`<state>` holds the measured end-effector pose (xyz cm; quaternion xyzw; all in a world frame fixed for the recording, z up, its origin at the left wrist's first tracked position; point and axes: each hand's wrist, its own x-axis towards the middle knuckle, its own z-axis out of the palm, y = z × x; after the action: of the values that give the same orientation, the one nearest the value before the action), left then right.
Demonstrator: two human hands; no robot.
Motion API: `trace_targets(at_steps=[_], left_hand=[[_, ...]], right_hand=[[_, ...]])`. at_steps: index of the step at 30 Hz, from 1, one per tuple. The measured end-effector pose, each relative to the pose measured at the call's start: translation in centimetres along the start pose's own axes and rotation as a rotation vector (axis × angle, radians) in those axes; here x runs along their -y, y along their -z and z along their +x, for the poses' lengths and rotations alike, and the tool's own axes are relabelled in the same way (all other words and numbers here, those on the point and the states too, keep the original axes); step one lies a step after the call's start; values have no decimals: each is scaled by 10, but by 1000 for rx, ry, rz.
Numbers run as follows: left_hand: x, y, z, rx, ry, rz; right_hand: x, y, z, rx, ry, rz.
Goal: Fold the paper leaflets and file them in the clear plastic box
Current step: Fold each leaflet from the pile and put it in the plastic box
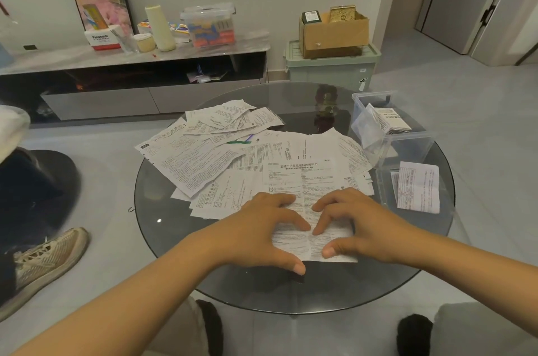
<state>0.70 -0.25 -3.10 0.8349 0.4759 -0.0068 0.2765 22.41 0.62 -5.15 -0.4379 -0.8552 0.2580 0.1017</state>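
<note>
A round glass table (pixel 163 239) fills the middle of the room, and most of its top is buried under a loose spread of unfolded leaflets (pixel 203 163), overlapping every which way. Over at the far right edge sits the clear plastic box (pixel 407 143), lid off, with a few folded leaflets already standing inside (so some filing is done, though the pile says most of the job is still ahead). Its lid (pixel 384 189) lies just beside it, nearer the person, with one folded sheet (pixel 419 187) resting on top.

Now to the action: one leaflet (pixel 297 178) lies nearest the person on top of the heap, and both hands are down on its near half. The left hand (pixel 262 227) and the right hand (pixel 361 224) sit close together, fingers spread and fairly straight, index fingertips almost meeting, pressing flat rather than gripping anything. It looks like a smoothing or creasing step on this sheet.

The next move probably calls for lifting one edge, bringing it over squarely, and running a firm crease before the sheet is small enough to carry right to the box.
</note>
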Motion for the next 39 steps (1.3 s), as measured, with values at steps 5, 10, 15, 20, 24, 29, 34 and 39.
trace_targets(at_steps=[5,10,15,20,24,29,34,39], left_hand=[[-7,3,0,-43,-5,10],[-8,11,-3,-63,2,-48],[-5,16,-3,-107,33,-164],[-2,16,0,-119,85,-163],[-3,20,5,-257,101,-210],[-2,20,15,-401,171,-301],[1,14,27,-482,258,-203],[4,1,32,-423,205,-82]], right_hand=[[2,-2,2,-37,-29,-3],[5,11,-2,72,-28,-23],[15,18,-9,60,-44,-40],[10,25,-1,-66,-105,-21],[9,31,5,-170,-136,36],[4,36,15,-285,-276,247],[0,26,26,-265,-336,151],[-2,12,28,-244,-305,-73]])
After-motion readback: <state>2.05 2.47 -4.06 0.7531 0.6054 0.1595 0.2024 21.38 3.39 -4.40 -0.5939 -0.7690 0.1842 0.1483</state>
